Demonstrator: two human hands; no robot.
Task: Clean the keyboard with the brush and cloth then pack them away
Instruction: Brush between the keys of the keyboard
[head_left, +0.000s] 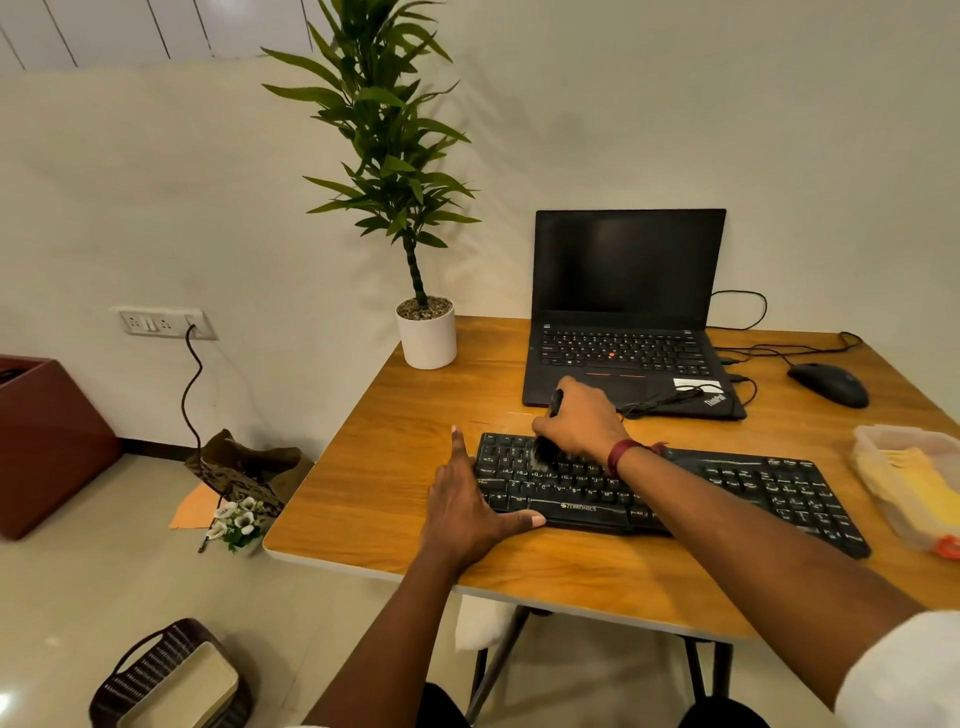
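A black keyboard (737, 488) lies across the wooden table (395, 447) in front of me. My right hand (582, 423) grips a black brush (545, 452), handle up, with its bristles on the keys at the keyboard's upper left. My left hand (470, 506) lies flat and open against the keyboard's left end, thumb along the front edge. A clear plastic box (883, 436) at the right edge holds a yellow cloth (914, 483).
An open black laptop (623, 322) stands behind the keyboard, with cables and a black mouse (828, 384) to its right. A potted plant (427, 332) sits at the table's back left corner. On the floor lie a basket (166, 675), a bag and flowers.
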